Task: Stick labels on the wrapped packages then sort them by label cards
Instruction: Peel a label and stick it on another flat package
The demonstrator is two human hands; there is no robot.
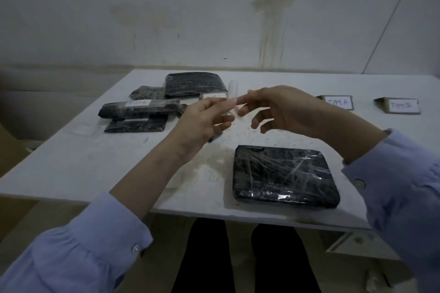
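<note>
A black plastic-wrapped package [284, 175] lies unlabelled near the table's front edge, below my hands. Both hands are raised above the table's middle. My left hand [204, 121] pinches a curled white label strip [232, 94] by its lower end. My right hand [278, 109] touches the same strip with its fingertip, its other fingers spread. At the back left lie several more wrapped packages: one large [194, 84], one long with a white label [140, 108] on top of another [135, 125]. Two label cards stand at the right: one [338, 102] and another [402, 106].
The white table [95, 162] has dust and crumbs in its middle. A stained wall stands behind it. A third card [213, 96] sits partly hidden behind my left hand. My dark-trousered legs show under the front edge.
</note>
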